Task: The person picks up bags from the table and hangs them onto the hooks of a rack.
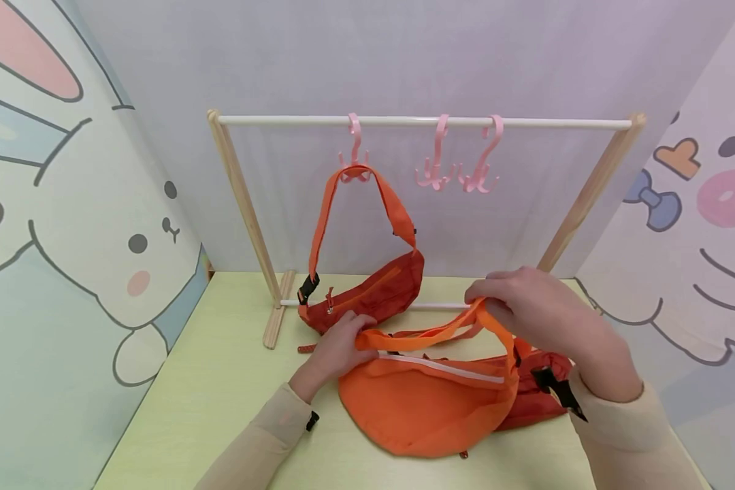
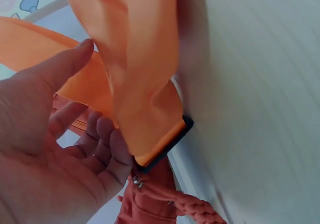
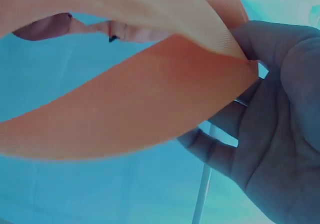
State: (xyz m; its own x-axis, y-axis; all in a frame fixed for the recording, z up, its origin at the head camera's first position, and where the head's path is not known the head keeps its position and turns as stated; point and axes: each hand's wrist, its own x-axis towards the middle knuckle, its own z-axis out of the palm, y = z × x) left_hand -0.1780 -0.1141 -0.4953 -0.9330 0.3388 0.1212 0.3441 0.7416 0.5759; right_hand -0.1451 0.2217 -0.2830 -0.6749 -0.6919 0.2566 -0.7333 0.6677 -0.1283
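A bright orange waist bag [image 1: 429, 408] with a pale zipper is in front of me, low over the table. My right hand [image 1: 529, 309] pinches its strap [image 3: 130, 103] and lifts it into a peak. At the strap's left end is my left hand [image 1: 343, 344], its thumb and curled fingers on the webbing [image 2: 145, 68] just above a black buckle [image 2: 165, 144]. Behind it, a rust-red waist bag [image 1: 367, 292] hangs by its orange strap from a pink hook [image 1: 355, 146]. Another dark red bag [image 1: 535, 401] lies partly hidden behind the orange one, under my right wrist.
A white rail [image 1: 269, 120] on wooden posts [image 1: 245, 204] spans the table [image 1: 177, 388]. Two more pink hooks, a middle one [image 1: 436, 153] and a right one [image 1: 482, 156], hang bare. A lower white bar [image 1: 441, 305] joins the posts. Cartoon-printed walls [image 1: 86, 272] stand at both sides.
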